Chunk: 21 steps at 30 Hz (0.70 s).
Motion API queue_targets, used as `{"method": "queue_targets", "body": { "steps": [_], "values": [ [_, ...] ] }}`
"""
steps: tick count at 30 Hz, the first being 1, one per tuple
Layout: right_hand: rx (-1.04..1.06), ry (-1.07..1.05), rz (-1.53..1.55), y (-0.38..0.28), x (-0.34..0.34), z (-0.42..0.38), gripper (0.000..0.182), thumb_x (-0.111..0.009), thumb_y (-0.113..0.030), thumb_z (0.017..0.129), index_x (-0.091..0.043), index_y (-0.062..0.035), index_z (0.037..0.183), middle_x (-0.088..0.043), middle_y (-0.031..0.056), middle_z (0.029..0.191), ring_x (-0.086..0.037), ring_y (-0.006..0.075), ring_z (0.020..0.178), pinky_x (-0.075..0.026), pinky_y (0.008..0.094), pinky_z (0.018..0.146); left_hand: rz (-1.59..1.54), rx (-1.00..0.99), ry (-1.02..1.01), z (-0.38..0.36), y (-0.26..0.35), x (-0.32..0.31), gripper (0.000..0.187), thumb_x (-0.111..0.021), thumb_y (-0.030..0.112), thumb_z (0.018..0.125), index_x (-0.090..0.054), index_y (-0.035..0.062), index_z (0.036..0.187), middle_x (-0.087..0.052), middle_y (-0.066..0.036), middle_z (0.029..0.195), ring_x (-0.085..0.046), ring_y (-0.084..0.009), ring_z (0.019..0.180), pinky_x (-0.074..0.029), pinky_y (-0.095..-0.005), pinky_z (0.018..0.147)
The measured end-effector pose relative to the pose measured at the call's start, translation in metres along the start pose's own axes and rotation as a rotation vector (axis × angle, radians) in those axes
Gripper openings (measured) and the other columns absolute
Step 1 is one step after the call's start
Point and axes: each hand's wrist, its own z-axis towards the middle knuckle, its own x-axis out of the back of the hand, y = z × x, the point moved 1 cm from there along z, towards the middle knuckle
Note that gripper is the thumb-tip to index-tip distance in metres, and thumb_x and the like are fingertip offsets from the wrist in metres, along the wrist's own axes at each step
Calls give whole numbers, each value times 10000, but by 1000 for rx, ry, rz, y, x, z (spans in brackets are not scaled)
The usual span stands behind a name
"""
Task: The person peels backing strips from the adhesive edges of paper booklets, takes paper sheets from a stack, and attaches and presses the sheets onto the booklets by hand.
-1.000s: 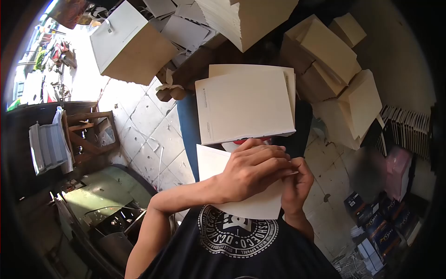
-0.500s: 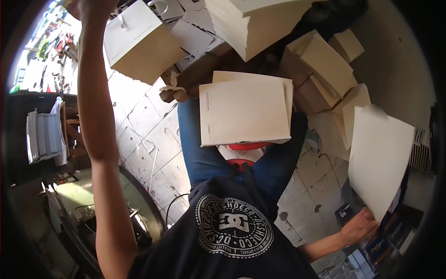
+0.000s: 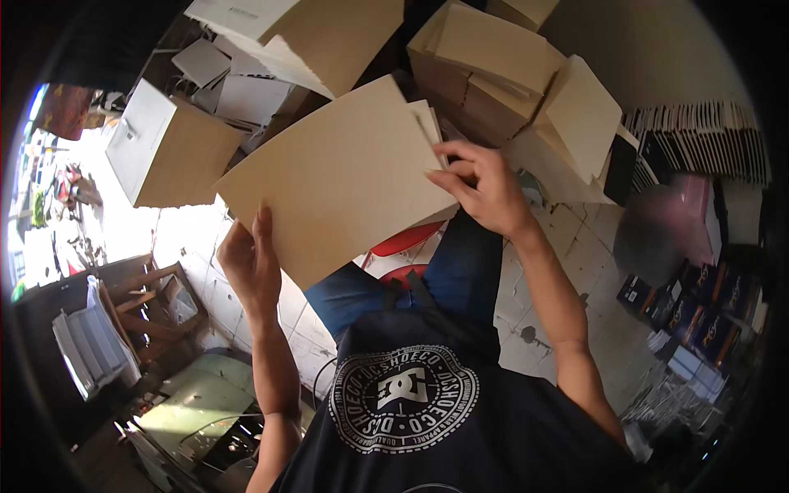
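A large cream sheet [image 3: 337, 181] is held tilted over my lap, between both hands. At its lower left edge, my left hand [image 3: 253, 259] grips it with the thumb on top. My right hand [image 3: 477, 185] is at the sheet's right edge, thumb and fingers closed on it. Beneath the sheet lie more cream papers [image 3: 426, 119], mostly hidden, with only their right and lower edges showing. Below them a part of a red seat [image 3: 404, 240] shows between my knees.
Cream paper stacks [image 3: 493, 53] stand ahead, and another block [image 3: 177, 152] is at the left. Books [image 3: 703, 135] line the right side, above dark blue boxes [image 3: 694, 316]. A green round table [image 3: 205, 394] and a wooden frame [image 3: 152, 308] are at lower left.
My left hand has come down from the upper left onto the sheet. My right hand has brought the sheet from the right to above my lap. The view has turned to the right.
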Motion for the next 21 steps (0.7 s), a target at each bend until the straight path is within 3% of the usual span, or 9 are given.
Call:
{"method": "queue_targets", "body": {
  "steps": [1,2,5,6,16,21],
  "values": [
    [-78,-99,-39,3,1,7,182,-677,-122,931,-640,50,889,-601,-21,625,-499,13,625,-365,190,583,58,18,22,0,-10,3,292,-586,225,1016,-661,-43,926,-649,5,756,-529,-23,663,-414,-202,591],
    [-75,-101,62,12,-3,11,214,-708,-154,906,-645,35,829,-580,4,643,-474,51,639,-359,240,573,117,34,45,0,-19,1,303,-582,234,1018,-653,-39,906,-650,4,746,-530,-24,655,-414,-202,585],
    [217,-101,-160,22,1,18,261,-719,-225,890,-641,3,791,-499,28,642,-457,116,665,-391,278,639,-7,21,123,5,-33,-20,311,-582,260,1018,-619,-17,881,-651,-7,700,-535,-26,615,-405,-197,552],
    [167,-128,-231,28,4,18,325,-706,-299,891,-626,-16,753,-437,57,672,-443,187,719,-405,330,713,0,83,90,6,-37,-20,299,-595,280,1009,-602,-4,917,-664,-39,686,-543,-33,574,-392,-192,514],
    [117,-153,-210,61,8,13,363,-677,-333,915,-624,-11,758,-506,97,809,-523,253,829,-428,378,783,342,156,18,13,-49,-30,387,-621,340,974,-613,-46,963,-668,-112,672,-601,-95,552,-432,-250,494],
    [114,-153,-193,64,8,14,361,-680,-329,915,-627,-5,765,-517,109,836,-536,249,815,-439,375,747,376,146,5,14,-52,-30,416,-610,366,974,-622,-49,942,-647,-102,633,-558,-82,526,-384,-257,474]
  ]
}}
